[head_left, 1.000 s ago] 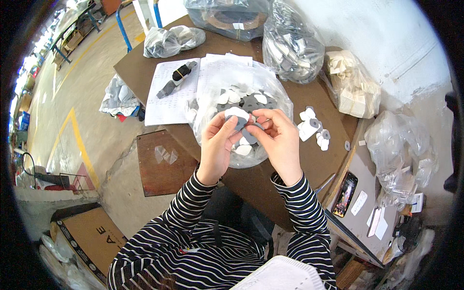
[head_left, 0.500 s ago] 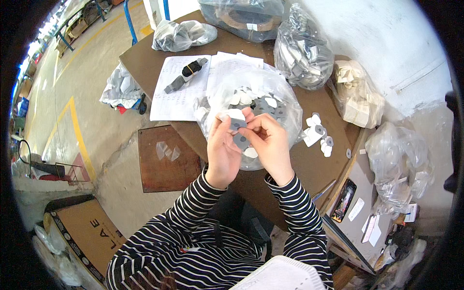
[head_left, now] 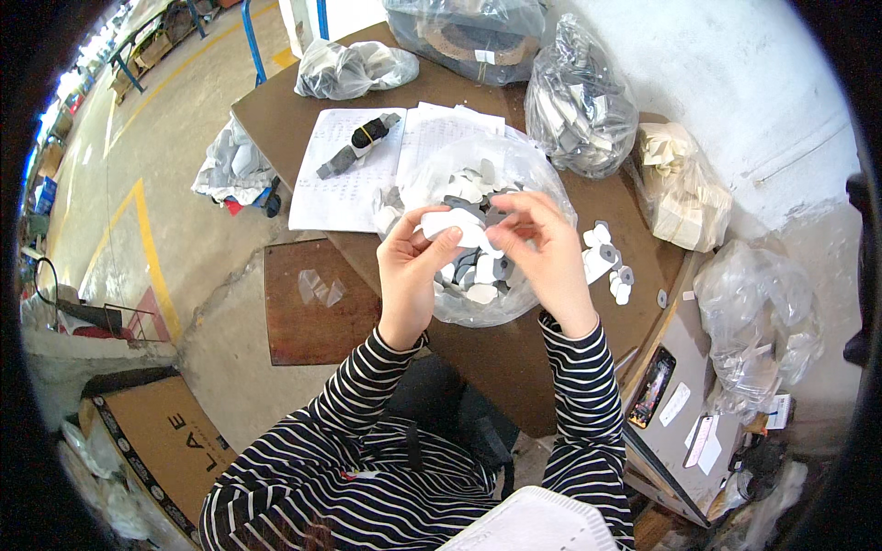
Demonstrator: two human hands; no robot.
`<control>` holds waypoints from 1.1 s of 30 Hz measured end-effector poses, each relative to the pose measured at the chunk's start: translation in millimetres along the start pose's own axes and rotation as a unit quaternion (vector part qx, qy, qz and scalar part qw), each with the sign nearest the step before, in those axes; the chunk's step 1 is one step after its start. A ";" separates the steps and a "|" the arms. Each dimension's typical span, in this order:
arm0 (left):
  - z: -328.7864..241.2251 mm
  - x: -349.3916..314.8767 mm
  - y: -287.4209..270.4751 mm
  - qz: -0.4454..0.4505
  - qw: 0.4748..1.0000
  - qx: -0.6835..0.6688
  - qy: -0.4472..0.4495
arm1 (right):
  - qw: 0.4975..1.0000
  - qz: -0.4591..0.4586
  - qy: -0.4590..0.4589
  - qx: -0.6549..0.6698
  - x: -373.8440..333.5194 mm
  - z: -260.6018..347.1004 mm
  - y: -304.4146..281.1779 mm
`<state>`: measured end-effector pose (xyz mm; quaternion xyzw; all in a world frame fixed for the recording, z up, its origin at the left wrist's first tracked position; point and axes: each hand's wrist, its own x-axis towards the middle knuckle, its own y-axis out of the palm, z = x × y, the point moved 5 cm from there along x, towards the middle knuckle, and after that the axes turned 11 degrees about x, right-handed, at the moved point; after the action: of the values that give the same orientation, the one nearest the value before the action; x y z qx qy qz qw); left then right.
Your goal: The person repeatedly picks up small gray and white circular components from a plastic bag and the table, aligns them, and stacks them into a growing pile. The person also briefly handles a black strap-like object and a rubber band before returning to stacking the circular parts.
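My left hand [head_left: 411, 275] pinches a white, rounded flat piece [head_left: 452, 223] between thumb and fingers above a clear plastic bag [head_left: 537, 156]. Close by on the right, my right hand [head_left: 548, 257] has its fingers bent around a small dark grey piece [head_left: 494, 216]. Its thumb tip is at the end of the white piece; whether they touch is hard to see. Inside the open bag lies a heap of grey and white flat pieces [head_left: 482, 292], some with a round hole. A few similar pieces [head_left: 600, 257] lie on the brown table to the right.
Behind the bag lies an open notebook [head_left: 317, 197] with a banded grey-and-black bundle [head_left: 354, 151] on it. Filled plastic bags [head_left: 581, 110] stand along the table's back and right. A phone [head_left: 654, 386] rests on the lower surface at right. A cardboard box [head_left: 170, 441] is at lower left.
My hands have moved apart, the right one outward and its fingers loosened. The piece in my left hand, earlier showing a grey face, now shows white. The view has shifted slightly.
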<state>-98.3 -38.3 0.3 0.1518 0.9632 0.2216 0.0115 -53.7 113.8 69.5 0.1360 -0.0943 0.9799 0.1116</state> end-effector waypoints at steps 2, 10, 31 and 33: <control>6.0 -0.3 1.6 0.012 1.000 0.020 0.004 | 0.997 0.017 0.047 0.060 -7.1 -10.2 7.7; -10.3 3.7 -2.9 -0.005 0.999 0.022 0.035 | 0.994 -0.043 0.074 0.067 -3.1 -37.4 -29.4; 17.2 -16.7 22.3 0.058 0.994 0.090 -0.034 | 0.923 -0.123 0.107 -0.349 -84.9 -151.2 -183.7; 16.3 -19.0 29.9 0.067 0.994 0.076 -0.038 | 0.916 -0.127 0.151 -0.349 -82.7 -142.9 -177.8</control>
<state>-70.1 -11.5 -2.4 0.2251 0.9636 0.1425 0.0214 32.2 298.8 -62.0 -0.0507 -0.3943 0.8710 0.2888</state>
